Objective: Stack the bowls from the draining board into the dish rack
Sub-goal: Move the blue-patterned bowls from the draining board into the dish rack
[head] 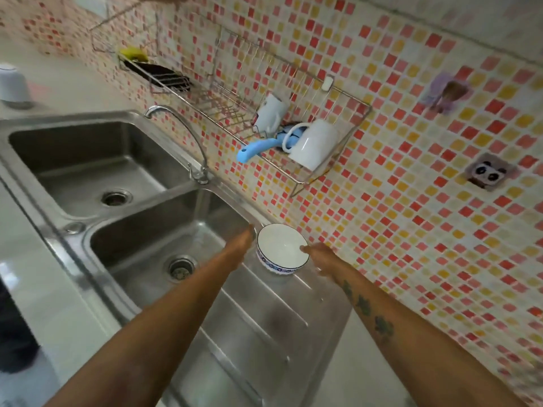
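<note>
A white bowl (280, 248) with a blue patterned band stands upright at the far end of the steel draining board (264, 321), next to the tiled wall. My left hand (239, 242) lies against the bowl's left side. My right hand (320, 255) is on its right side, thumb on the rim. The bowl sits between both hands. The wire dish rack (226, 110) hangs on the wall above the sink, with bare slots in its middle.
In the rack's right end are two white mugs (316, 143) and a blue-handled utensil (252, 149). A curved tap (188, 124) rises between rack and double sink (164, 230). A white container (13, 83) stands far left.
</note>
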### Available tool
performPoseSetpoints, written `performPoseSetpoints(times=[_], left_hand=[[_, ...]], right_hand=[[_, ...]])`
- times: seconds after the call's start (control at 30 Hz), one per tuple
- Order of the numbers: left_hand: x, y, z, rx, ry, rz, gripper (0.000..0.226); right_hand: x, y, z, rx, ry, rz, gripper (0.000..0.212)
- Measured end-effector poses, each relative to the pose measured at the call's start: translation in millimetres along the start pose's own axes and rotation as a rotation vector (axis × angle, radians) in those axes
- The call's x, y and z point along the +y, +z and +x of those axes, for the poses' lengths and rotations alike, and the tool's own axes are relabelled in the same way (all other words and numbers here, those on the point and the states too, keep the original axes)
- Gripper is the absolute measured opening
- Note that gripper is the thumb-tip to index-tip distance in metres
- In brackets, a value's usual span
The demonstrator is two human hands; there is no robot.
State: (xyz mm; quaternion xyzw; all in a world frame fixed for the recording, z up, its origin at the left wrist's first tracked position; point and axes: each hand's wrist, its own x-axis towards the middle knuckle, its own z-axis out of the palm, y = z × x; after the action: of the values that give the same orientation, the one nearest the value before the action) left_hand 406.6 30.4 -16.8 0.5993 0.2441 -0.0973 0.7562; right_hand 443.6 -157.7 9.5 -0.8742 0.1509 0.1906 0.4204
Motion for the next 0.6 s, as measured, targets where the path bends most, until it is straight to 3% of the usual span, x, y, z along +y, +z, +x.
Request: performPoseSetpoints(times=[0.17,0.33,0.6], left_hand=[[-5.8,20.0,32.8,-0.004,-0.009,-0.025,0.047],[-68.9,42.7,108.4,0.033,-0.046,-0.036,0.052],[-49.9,45.4,52.7,0.086,-0.009,0.0,0.05]], right_hand=[[25.4,25.0,35.3,-0.019,0.128,0.126,0.065],[36.3,43.6,41.0,-0.041,0.183,0.344,0.061],[36.0,48.3,36.3,-0.034,0.168,0.693,0.07]])
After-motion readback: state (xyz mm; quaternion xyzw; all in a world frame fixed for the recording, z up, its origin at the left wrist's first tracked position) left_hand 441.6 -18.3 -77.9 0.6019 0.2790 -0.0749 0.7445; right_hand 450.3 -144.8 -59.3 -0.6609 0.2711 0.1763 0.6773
